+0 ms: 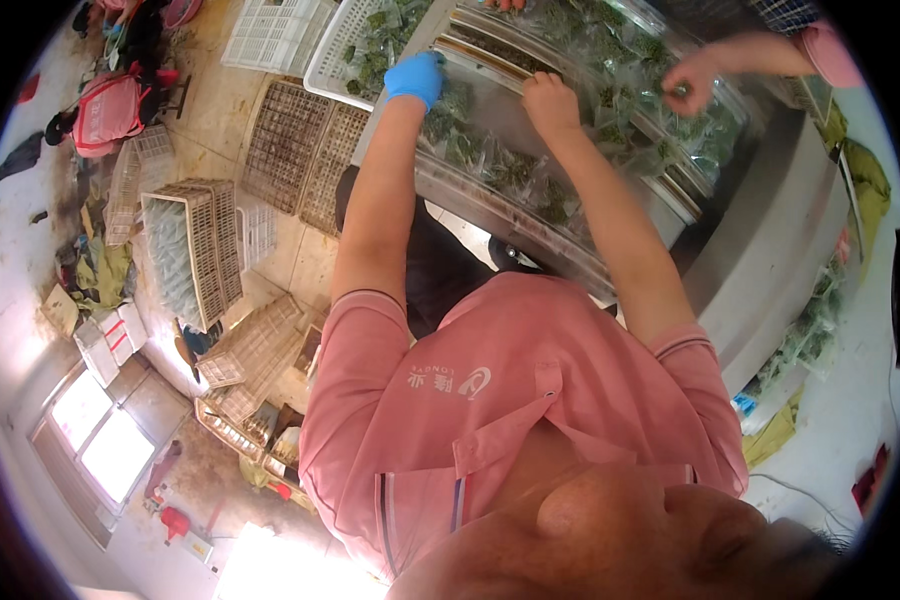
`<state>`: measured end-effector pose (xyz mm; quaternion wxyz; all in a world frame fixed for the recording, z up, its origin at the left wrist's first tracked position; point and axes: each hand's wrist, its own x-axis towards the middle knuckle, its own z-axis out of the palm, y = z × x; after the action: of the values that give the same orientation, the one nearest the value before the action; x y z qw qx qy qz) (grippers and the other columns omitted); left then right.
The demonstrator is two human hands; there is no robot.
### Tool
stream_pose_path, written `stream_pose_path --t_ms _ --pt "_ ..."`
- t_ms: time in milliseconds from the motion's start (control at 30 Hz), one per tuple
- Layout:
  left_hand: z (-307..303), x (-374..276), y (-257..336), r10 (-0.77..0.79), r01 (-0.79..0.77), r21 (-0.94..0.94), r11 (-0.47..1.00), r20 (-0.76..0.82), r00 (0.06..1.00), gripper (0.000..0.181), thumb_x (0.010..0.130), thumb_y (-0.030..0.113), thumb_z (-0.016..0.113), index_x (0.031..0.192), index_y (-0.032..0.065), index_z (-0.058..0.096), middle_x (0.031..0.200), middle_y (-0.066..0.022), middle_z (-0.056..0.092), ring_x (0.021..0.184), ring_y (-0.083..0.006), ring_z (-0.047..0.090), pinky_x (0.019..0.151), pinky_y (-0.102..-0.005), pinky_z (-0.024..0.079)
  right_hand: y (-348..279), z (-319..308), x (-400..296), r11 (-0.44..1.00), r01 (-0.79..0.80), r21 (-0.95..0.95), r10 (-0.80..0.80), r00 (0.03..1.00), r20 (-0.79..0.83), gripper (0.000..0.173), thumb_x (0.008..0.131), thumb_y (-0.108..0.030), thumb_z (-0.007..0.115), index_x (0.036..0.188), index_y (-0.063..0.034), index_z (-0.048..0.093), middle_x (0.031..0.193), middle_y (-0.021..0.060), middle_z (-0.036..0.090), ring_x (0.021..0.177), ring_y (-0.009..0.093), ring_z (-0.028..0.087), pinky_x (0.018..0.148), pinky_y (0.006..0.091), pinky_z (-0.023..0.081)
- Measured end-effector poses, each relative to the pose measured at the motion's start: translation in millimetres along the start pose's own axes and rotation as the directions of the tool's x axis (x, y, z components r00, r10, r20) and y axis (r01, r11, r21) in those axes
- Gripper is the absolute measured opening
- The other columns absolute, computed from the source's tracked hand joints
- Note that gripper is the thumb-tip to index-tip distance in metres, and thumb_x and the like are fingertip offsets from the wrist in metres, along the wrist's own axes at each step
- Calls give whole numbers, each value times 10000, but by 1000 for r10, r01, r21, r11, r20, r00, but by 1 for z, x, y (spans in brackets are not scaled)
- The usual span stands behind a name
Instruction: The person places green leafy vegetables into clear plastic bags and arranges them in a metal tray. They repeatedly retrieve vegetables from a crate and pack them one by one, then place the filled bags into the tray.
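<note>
My left hand (414, 79), in a blue glove, reaches to the left end of a steel machine bed (487, 112) that looks like a vacuum sealer. Its fingertips are hidden, close to clear plastic bags of green plant pieces (457, 139) lined along the near side. My bare right hand (552, 103) is at a long metal bar (487, 56), fingers curled down; whether they pinch anything is not visible. More such filled bags (607, 52) lie beyond the bar.
Across the machine a co-worker's blurred hand (690, 81) is over the far bags; other fingers (504, 4) show at the top edge. A white basket (330, 56) of bags stands left. A curved steel lid (765, 247) rises right. Plastic crates (217, 255) stand on the floor.
</note>
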<state>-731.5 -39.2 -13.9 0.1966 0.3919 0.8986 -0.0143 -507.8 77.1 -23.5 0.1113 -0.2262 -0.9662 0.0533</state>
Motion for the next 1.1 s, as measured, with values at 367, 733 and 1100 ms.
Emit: stream_pose_path --t_ms 367,733,1100 --pt "13 5 -13 -182 114 -243 963 -278 943 250 882 365 657 1059 189 651 954 -131 720 901 -332 686 735 -475 537 -5 8 4 999 -12 -40 13 1000 23 96 769 -46 609 851 -8 641 928 130 614 925 291 639 675 394 592" --pt "10 -29 44 115 -218 -149 965 -505 856 218 849 238 658 1035 133 704 911 -141 670 827 -352 663 739 -467 540 -57 -45 -69 931 -53 362 39 998 47 150 806 -139 652 923 -45 653 1039 110 626 973 309 620 814 423 536" --pt "57 -72 147 72 -251 -926 282 -241 968 246 888 200 661 1069 34 641 926 -177 702 808 -312 669 741 -363 524 -14 -42 -105 597 -412 689 562 827 7 416 881 -38 600 1291 -41 528 1226 163 552 984 302 654 802 388 531"
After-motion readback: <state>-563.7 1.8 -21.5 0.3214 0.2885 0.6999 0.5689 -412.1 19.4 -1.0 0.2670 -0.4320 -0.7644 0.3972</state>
